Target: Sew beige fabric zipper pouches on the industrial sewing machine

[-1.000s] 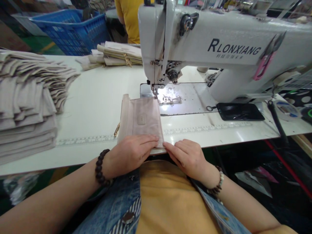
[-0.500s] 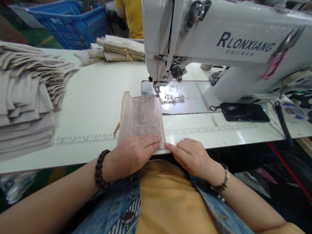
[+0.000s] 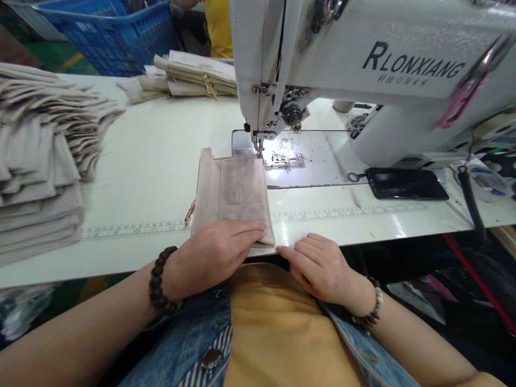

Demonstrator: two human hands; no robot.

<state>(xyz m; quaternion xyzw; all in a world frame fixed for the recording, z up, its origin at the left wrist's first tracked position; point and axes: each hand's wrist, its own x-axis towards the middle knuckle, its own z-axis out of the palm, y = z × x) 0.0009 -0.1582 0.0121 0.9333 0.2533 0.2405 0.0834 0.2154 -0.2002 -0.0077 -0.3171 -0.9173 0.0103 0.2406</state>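
A pinkish-beige fabric pouch (image 3: pixel 245 177) lies flat on the sewing table, with a small stitched label (image 3: pixel 234 194) and a gold zipper pull (image 3: pixel 190 212) on its left side. Its far right corner sits under the presser foot (image 3: pixel 259 149) of the sewing machine. My left hand (image 3: pixel 220 244) is closed on the near edge of the pouch, fingers together on top; the thumb is mostly hidden. Beside the near right corner, my right hand (image 3: pixel 316 264) rests at the table edge, loosely bent and holding nothing, its index fingertip just off the fabric.
Stacked beige fabric pieces (image 3: pixel 36 161) cover the table's left. More zippered pieces (image 3: pixel 197 78) lie behind, near a blue basket (image 3: pixel 108 37). A phone (image 3: pixel 407 183) lies on the right; pink-handled snips (image 3: pixel 463 99) hang on the machine (image 3: pixel 403 48). Someone in yellow (image 3: pixel 219 27) is beyond.
My right index fingertip has moved slightly away from the pouch's near corner. My left hand stays on the pouch, which lies nearly the same under the presser foot. The view has shifted a little.
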